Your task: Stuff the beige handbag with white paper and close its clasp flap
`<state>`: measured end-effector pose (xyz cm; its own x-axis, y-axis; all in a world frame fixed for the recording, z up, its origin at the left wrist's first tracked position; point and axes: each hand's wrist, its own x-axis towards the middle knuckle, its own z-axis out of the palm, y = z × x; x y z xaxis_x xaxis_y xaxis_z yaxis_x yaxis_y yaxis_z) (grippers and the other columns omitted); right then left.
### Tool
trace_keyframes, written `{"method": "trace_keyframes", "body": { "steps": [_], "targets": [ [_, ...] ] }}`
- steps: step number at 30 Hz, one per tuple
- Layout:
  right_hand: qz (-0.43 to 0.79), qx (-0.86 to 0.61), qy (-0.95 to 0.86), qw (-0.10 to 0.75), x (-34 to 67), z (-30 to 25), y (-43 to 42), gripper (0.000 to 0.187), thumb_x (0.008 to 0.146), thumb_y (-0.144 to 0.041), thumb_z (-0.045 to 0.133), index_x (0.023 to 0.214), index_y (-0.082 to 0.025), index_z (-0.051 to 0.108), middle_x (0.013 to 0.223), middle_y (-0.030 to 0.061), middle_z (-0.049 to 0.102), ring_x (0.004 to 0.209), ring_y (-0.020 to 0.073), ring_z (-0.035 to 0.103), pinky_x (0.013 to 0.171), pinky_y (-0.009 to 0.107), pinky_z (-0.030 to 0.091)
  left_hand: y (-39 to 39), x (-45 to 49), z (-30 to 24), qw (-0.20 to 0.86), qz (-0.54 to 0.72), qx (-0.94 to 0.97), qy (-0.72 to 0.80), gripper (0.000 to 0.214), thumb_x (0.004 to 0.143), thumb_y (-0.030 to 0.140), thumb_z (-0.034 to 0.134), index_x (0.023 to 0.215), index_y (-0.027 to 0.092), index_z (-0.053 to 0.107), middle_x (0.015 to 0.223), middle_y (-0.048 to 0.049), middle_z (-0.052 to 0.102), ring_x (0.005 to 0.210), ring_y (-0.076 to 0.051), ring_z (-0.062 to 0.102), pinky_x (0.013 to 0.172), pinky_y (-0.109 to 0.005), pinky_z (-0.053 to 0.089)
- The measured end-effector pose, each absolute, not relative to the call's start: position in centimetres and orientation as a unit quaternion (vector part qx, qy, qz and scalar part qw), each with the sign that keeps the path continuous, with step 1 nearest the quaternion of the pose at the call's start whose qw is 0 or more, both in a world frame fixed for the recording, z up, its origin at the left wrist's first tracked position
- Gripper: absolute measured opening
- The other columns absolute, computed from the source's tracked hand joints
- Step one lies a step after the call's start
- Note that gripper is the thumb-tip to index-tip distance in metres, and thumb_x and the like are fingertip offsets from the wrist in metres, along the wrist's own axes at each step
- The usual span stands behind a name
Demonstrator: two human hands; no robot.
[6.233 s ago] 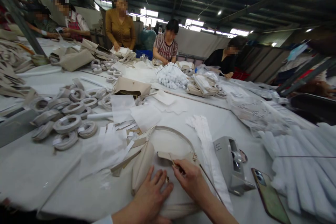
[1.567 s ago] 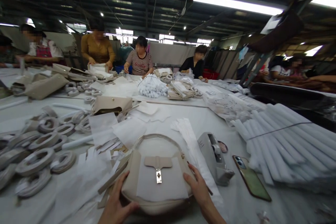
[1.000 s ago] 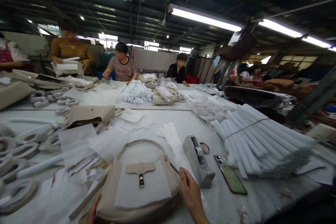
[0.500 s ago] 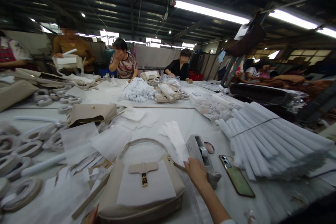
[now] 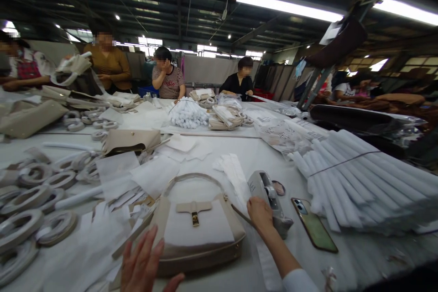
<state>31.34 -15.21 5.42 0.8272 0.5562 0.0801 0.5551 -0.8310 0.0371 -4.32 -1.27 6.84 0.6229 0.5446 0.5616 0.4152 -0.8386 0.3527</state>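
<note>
A beige handbag [image 5: 236, 235] with a raised handle and a gold clasp stands on the white table, a white sheet [image 5: 178, 232] over its front under the flap tab. My left hand [image 5: 145, 260] is spread open at the bag's lower left, nothing in it. My right hand [image 5: 260, 213] has curled fingers against the near-left side of a grey tape dispenser [image 5: 258, 182]. The bag's strap [image 5: 242, 214] runs up to this hand; what the fingers hold, if anything, is hidden. White paper strips [image 5: 234, 173] lie just behind.
Rolled beige straps [image 5: 56, 228] crowd the left, near another beige bag [image 5: 116, 141] and loose white sheets [image 5: 116, 175]. A green phone [image 5: 318, 228] and a tied bundle of white foam tubes [image 5: 362, 178] lie right. Co-workers [image 5: 169, 75] sit and stand across the table.
My left hand has come up from beside the bag's lower left and spread open in front of it. The view has shifted slightly; my right hand stays by the dispenser.
</note>
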Motion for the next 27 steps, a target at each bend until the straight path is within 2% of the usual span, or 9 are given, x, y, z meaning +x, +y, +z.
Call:
{"method": "trace_keyframes", "body": {
  "steps": [3, 5, 8, 11, 15, 19, 23, 27],
  "targets": [
    [0.066, 0.945, 0.32, 0.006, 30.9, 6.6, -15.6, 0.024, 0.094, -0.02, 0.047, 0.084, -0.013, 0.067, 0.084, 0.0136, 0.067, 0.082, 0.0233, 0.063, 0.073, 0.031, 0.04, -1.9, -2.1, 8.1, 0.056, 0.223, 0.951, 0.208, 0.076, 0.074, 0.035, 0.073, 0.141, 0.031, 0.036, 0.147, -0.0118, 0.037, 0.138, -0.038, 0.024, 0.111, -0.064, 0.013],
    [0.079, 0.936, 0.342, 0.005, 30.4, 7.5, -16.1, 0.02, 0.093, -0.018, 0.048, 0.085, -0.015, 0.066, 0.084, 0.0119, 0.067, 0.082, 0.0228, 0.062, 0.073, 0.031, 0.038, -2.5, -0.8, 7.1, 0.036, 0.161, 0.968, 0.188, 0.088, 0.064, 0.023, 0.08, 0.141, 0.034, 0.037, 0.148, -0.0127, 0.035, 0.136, -0.042, 0.027, 0.108, -0.068, 0.012],
    [0.089, 0.923, 0.373, 0.007, 29.1, 8.5, -17.0, 0.019, 0.091, -0.016, 0.049, 0.084, -0.017, 0.066, 0.082, 0.0095, 0.065, 0.081, 0.0219, 0.06, 0.071, 0.031, 0.036, -3.4, 0.4, 3.7, -0.017, 0.132, 0.972, 0.192, 0.08, 0.072, 0.001, 0.065, 0.139, 0.037, 0.04, 0.139, -0.0149, 0.048, 0.127, -0.039, 0.043, 0.105, -0.068, 0.023],
    [0.091, 0.914, 0.396, 0.011, 27.7, 9.1, -18.0, 0.019, 0.09, -0.016, 0.05, 0.079, -0.019, 0.066, 0.079, 0.0073, 0.064, 0.08, 0.0209, 0.059, 0.07, 0.03, 0.034, -3.7, 0.7, 0.7, -0.065, 0.14, 0.968, 0.196, 0.071, 0.079, -0.006, 0.047, 0.136, 0.036, 0.046, 0.127, -0.0142, 0.058, 0.118, -0.034, 0.054, 0.103, -0.058, 0.036],
    [0.099, 0.909, 0.405, 0.008, 26.0, 9.7, -19.1, 0.021, 0.09, -0.016, 0.05, 0.076, -0.02, 0.065, 0.077, 0.0054, 0.063, 0.078, 0.0197, 0.058, 0.069, 0.029, 0.033, -2.8, 0.8, 0.8, -0.082, 0.112, 0.982, 0.131, 0.068, 0.078, -0.008, 0.045, 0.134, 0.031, 0.049, 0.114, -0.0144, 0.063, 0.106, -0.029, 0.06, 0.096, -0.051, 0.044],
    [0.104, 0.907, 0.408, -0.026, 24.6, 10.2, -20.0, 0.021, 0.09, -0.016, 0.049, 0.077, -0.02, 0.066, 0.075, 0.0043, 0.061, 0.074, 0.0181, 0.057, 0.07, 0.029, 0.033, -0.3, 0.9, 4.9, -0.042, 0.039, 0.993, 0.106, 0.07, 0.076, -0.006, 0.044, 0.136, 0.03, 0.045, 0.101, -0.0091, 0.066, 0.091, -0.023, 0.063, 0.087, -0.042, 0.048],
    [0.103, 0.898, 0.416, -0.099, 23.7, 10.1, -21.0, 0.027, 0.094, -0.022, 0.044, 0.078, -0.021, 0.065, 0.073, 0.0038, 0.06, 0.074, 0.0176, 0.057, 0.07, 0.028, 0.035, 2.7, 0.7, 9.1, 0.045, -0.003, 0.987, 0.154, 0.078, 0.067, 0.003, 0.05, 0.14, 0.028, 0.038, 0.108, -0.0067, 0.065, 0.096, -0.025, 0.062, 0.085, -0.039, 0.047],
    [0.118, 0.897, 0.391, -0.169, 23.3, 9.6, -22.0, 0.028, 0.094, -0.023, 0.04, 0.081, -0.02, 0.065, 0.072, 0.0041, 0.059, 0.074, 0.0182, 0.058, 0.072, 0.029, 0.037, 4.8, 0.3, 11.3, 0.078, 0.015, 0.974, 0.214, 0.077, 0.07, 0.009, 0.05, 0.142, 0.029, 0.032, 0.112, -0.0057, 0.065, 0.099, -0.025, 0.061, 0.083, -0.033, 0.045]
  ]
}}
